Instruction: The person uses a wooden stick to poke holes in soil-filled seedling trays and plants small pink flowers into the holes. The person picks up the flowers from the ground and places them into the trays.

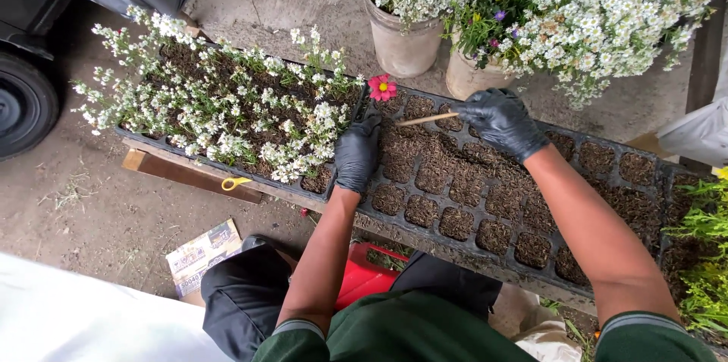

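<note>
— Black gloves on both hands, then. What's the right hand [500,121] got?

— A thin wooden stick [426,119]. Its fingers are pinched round one end of it, over the black seedling tray [607,138] of dark soil cells.

— Which way does the stick lie?

— Nearly level across the view, long axis running left to right. The held end sits under the right fingertips; the free end points left, dipping slightly, toward the pink flower [382,87] at the tray's far left corner. It stops short of the bloom.

— And relative to the fingers?

— It juts out leftward from between them, well clear of the palm. Whether the tip touches the soil, I can't quite tell from this angle.

— The left hand [356,151]?

— Resting on the tray's left end, fingers curled loosely down against the soil cells, gripping nothing I can see. It sits just below the stick's free end, apart from it.

— Around them?

— A tray of white-flowering seedlings [220,100] lies just left, touching the first tray. Two pots [402,43] of white blooms stand beyond, and a yellow-handled tool [235,181] lies on a plank.
</note>
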